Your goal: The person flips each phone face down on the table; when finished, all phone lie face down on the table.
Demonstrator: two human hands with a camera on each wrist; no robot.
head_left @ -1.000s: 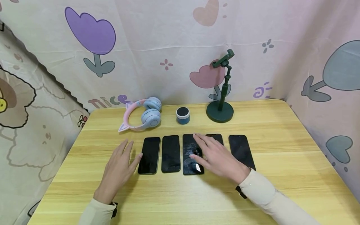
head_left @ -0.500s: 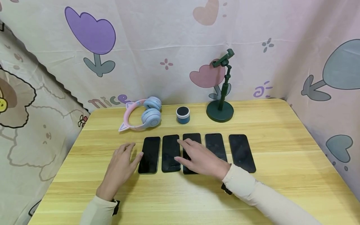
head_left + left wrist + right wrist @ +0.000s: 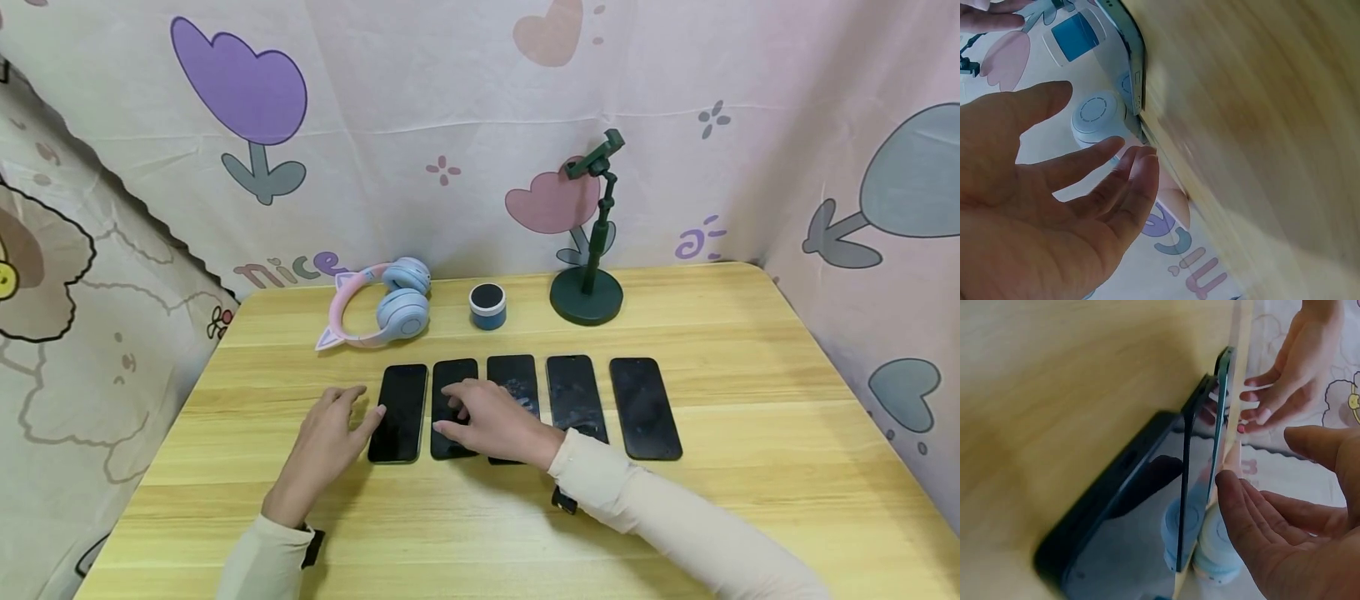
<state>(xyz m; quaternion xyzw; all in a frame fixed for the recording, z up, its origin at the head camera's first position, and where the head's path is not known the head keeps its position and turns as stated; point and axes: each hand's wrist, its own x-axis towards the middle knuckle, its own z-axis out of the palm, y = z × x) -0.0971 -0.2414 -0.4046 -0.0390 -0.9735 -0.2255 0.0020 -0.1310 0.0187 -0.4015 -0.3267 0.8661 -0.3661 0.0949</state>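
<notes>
Several dark smartphones lie face up in a row. My left hand (image 3: 322,446) is beside the leftmost phone (image 3: 398,414), its thumb tip overlapping that phone's left edge in the head view. Across the second phone (image 3: 456,368) reaches my right hand (image 3: 495,423), fingers loosely bent and nothing between them. Its wrist passes over the lower part of the middle phone (image 3: 516,369). Farther right are the fourth phone (image 3: 573,392) and the rightmost phone (image 3: 645,408). In the left wrist view, the left hand (image 3: 1072,194) has relaxed fingers near a phone's edge (image 3: 1135,62).
Behind the row sit pink-and-blue cat-ear headphones (image 3: 403,315), a small blue-and-white cylinder (image 3: 488,310) with a dark top and a green phone stand (image 3: 587,296). The wooden table (image 3: 450,533) backs onto a patterned cloth (image 3: 420,100).
My right hand has moved left, from above the middle phone to above the second one, uncovering the phones on the right. The left hand has shifted only slightly; the phones have stayed put.
</notes>
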